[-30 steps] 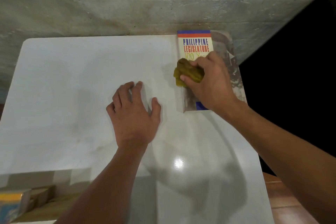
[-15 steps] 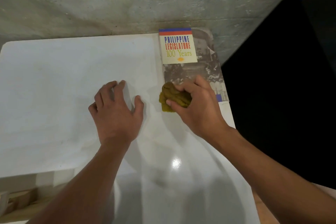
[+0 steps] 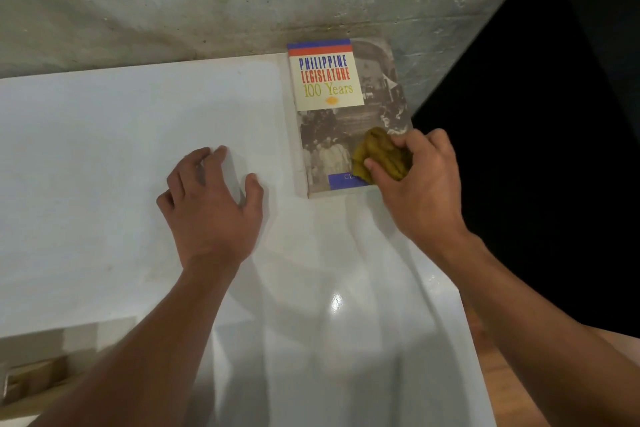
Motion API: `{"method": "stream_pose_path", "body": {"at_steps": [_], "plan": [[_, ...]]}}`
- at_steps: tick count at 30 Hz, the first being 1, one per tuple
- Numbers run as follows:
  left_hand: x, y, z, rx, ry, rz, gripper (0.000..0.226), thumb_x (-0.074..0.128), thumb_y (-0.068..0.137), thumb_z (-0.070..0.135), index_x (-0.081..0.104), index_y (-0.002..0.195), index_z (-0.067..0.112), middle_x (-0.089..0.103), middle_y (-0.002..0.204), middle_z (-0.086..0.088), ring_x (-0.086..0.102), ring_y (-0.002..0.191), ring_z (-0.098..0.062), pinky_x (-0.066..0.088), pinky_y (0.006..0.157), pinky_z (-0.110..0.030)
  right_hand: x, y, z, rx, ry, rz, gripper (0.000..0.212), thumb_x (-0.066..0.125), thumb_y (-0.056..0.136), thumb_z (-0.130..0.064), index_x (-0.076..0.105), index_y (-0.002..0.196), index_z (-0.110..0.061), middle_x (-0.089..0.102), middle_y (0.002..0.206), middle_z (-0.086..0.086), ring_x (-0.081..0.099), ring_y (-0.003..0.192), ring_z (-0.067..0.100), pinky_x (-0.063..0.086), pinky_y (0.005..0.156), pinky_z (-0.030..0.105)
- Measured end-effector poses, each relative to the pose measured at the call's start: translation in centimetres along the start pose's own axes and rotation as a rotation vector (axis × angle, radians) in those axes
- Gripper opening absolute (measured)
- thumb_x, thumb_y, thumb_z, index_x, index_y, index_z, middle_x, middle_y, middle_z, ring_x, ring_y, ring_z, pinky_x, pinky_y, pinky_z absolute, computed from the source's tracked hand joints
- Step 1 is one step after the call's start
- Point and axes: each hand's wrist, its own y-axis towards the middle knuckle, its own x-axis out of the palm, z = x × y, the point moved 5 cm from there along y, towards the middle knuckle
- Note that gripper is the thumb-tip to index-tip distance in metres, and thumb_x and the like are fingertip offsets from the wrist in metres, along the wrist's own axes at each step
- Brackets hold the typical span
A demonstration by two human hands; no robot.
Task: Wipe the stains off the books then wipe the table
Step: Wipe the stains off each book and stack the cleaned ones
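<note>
A book [image 3: 343,107] titled "Philippine Legislature 100 Years" lies flat at the far right corner of the white table [image 3: 121,156]. My right hand [image 3: 419,184] grips a crumpled olive-green cloth [image 3: 381,154] and presses it on the book's near right corner, hiding part of the blue band there. My left hand [image 3: 211,208] rests palm down on the table to the left of the book, fingers spread and slightly bent, holding nothing.
A rough concrete wall [image 3: 207,3] runs along the table's far edge. A dark area [image 3: 540,135] lies beyond the table's right edge. Wooden flooring [image 3: 498,371] shows at the lower right, and a wooden object [image 3: 34,381] at the lower left.
My right hand has carried the cloth from the book's upper left down past its near left corner, then across to its near right corner. My left hand has stayed on the table.
</note>
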Motion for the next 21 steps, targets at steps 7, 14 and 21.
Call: {"method": "stream_pose_path", "body": {"at_steps": [7,14,21], "plan": [[0.0,0.1,0.0,-0.004,-0.005,-0.005,0.053,0.054,0.092,0.046,0.048,0.139,0.021,0.045,0.141,-0.003,0.040,0.131,-0.027,0.034,0.100,-0.047,-1.4,0.5,2.4,0.045,-0.062,0.111,0.038,0.077,0.082,-0.038,0.061,0.110,-0.019,0.043,0.105,-0.006,0.053,0.098,0.017,0.049,0.081,0.027],[0.0,0.1,0.1,-0.007,-0.008,-0.018,0.053,0.053,0.093,0.046,0.048,0.139,0.020,0.045,0.141,-0.004,0.040,0.132,-0.028,0.033,0.101,-0.047,-3.4,1.4,3.7,0.243,-0.108,0.230,0.048,0.068,0.090,-0.040,0.058,0.129,-0.014,0.049,0.122,0.004,0.048,0.104,0.012,0.033,0.084,0.013],[0.0,0.1,0.0,-0.003,-0.002,-0.025,0.053,0.054,0.093,0.046,0.048,0.139,0.020,0.045,0.142,-0.004,0.041,0.132,-0.028,0.034,0.100,-0.048,-1.1,2.5,-3.9,0.027,0.046,0.091,0.044,0.073,0.086,-0.039,0.063,0.124,-0.020,0.046,0.111,-0.004,0.048,0.095,0.007,0.039,0.089,0.013]]}}
